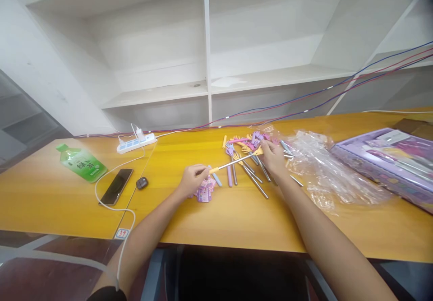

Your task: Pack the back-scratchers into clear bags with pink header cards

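A telescopic back scratcher (233, 162) with a yellow hand-shaped head, metal rod and yellow handle stretches between my two hands. My left hand (193, 180) pinches its handle end, just above a small pile of pink and purple printed cards (204, 192). At the other end, the fingers of my right hand (272, 157) are closed by the yellow head. Around and behind the rod lies a heap of back scratchers (253, 141) with purple, pink, yellow and blue heads, several with bare metal rods (256, 182) pointing toward me.
Clear plastic bags (333, 170) lie right of the heap, beside a purple box (375, 145) of packaged items. On the left are a green tea bottle (83, 162), a phone (117, 187), a black earphone case (142, 183) and a power strip (136, 143) with a white cable.
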A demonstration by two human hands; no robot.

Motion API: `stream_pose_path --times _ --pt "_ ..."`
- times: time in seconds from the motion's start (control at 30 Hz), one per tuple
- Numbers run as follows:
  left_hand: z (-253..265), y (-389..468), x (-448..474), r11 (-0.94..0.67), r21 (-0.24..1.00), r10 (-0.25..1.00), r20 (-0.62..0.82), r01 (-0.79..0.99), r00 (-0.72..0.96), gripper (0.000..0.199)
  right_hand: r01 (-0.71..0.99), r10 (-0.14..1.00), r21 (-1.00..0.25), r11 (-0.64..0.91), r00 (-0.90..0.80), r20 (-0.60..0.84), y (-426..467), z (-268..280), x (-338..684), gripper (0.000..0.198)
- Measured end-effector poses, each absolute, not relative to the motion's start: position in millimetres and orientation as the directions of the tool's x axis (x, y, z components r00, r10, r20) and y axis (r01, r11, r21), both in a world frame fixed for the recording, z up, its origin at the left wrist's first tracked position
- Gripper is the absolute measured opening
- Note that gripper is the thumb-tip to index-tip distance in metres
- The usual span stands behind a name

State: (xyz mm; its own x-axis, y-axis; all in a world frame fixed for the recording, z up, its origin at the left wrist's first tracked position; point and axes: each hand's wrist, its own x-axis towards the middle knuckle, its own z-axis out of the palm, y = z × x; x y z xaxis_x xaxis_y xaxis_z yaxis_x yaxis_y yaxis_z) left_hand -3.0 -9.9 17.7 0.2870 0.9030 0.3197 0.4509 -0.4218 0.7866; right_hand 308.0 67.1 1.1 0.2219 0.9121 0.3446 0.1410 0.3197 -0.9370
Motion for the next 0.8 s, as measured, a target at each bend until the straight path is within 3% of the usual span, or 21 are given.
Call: stream_pose_path --times 0.13,0.37,0.8 --pt "14 -10 -2 -0.402 0.854 0.913 0.348 0.33 0.211 0.034 0.089 0.944 -0.971 0.222 0.229 0.237 68 -4 299 0.041" --pt "10 -16 2 -0.467 0.78 0.882 0.444 0.417 0.157 0.035 0.02 0.97 -0.987 0.161 0.182 0.162 67 -7 293 0.042" --pt "13 -21 2 -0.436 0.776 0.89 0.446 0.455 0.093 0.041 0.102 0.965 -0.974 0.204 0.144 0.217 59 -11 288 0.043"
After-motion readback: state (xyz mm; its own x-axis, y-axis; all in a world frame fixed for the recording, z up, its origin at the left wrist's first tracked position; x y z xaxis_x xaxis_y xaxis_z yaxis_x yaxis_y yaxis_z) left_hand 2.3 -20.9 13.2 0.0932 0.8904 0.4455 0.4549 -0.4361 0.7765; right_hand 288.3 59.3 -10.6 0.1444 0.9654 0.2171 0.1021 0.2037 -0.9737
